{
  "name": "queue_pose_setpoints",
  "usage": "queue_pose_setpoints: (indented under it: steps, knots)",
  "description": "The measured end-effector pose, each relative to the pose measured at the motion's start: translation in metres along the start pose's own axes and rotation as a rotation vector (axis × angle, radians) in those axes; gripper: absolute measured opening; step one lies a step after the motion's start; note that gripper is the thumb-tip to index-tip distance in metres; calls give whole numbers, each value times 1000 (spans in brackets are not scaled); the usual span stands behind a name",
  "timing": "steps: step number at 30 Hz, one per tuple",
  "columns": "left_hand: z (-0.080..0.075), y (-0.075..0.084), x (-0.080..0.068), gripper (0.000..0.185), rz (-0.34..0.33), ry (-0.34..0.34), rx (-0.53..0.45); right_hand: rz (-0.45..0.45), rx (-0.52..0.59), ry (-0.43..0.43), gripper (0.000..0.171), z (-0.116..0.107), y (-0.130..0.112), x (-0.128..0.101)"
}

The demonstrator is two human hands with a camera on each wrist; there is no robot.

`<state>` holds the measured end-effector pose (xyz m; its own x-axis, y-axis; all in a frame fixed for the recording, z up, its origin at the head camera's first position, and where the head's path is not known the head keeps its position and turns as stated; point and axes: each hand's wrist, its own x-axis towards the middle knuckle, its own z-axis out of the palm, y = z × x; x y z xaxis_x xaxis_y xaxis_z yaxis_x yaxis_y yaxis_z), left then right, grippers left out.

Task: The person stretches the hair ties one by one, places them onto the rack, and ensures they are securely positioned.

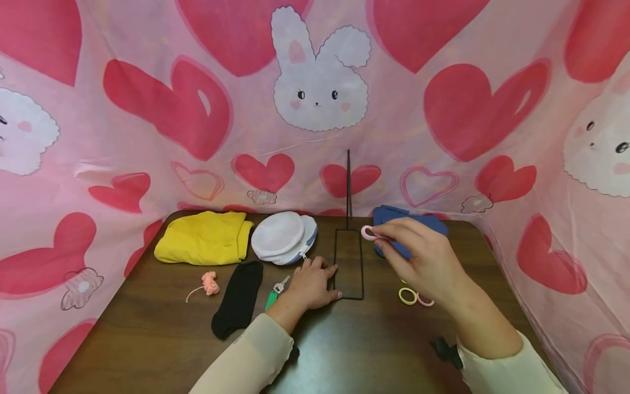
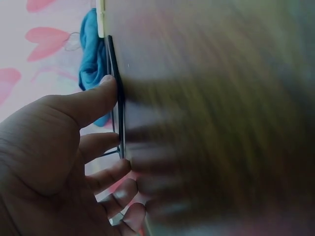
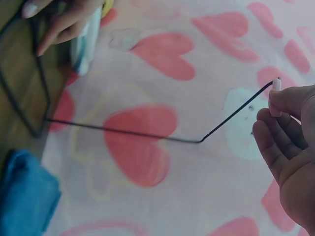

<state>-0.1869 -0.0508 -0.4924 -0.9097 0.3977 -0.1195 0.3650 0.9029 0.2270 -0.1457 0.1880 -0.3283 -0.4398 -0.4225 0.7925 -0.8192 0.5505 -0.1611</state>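
Observation:
My right hand [image 1: 418, 254] pinches a small pink ring [image 1: 366, 233] between thumb and fingertips, raised above the table. In the right wrist view, the tip of the black wire stand's [image 3: 147, 134] bent arm overlaps the ring [image 3: 275, 101]. The stand's rectangular base [image 1: 362, 268] lies flat on the table, and its thin post rises from the far side. My left hand [image 1: 310, 284] rests with spread fingers at the base's left side. Its thumb [image 2: 101, 101] touches the base wire, as the left wrist view shows, while the other fingertips press down on the tabletop.
Below my right hand lie a yellow ring [image 1: 407, 296] and another pink ring [image 1: 426, 300]. A blue cloth [image 1: 433, 220] sits behind. To the left are a white round zip pouch [image 1: 278, 235], yellow cloth [image 1: 202, 238], black sock [image 1: 238, 301], green-tagged key [image 1: 272, 299] and pinkish yarn piece [image 1: 210, 283].

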Motion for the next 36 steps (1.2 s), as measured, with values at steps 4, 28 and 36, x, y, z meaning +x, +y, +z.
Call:
queue_pose_setpoints:
  steps: [4, 28, 36]
  knots:
    - [0, 0, 2, 74, -14, -10, -2, -55, 20, 45, 35, 4, -7, 17]
    - [-3, 3, 6, 76, -77, -60, 8, 117, -46, -17, 28, 50, 61, 60]
    - [-8, 7, 5, 76, -81, -70, 13, 307, 52, 4, 26, 71, 94, 85]
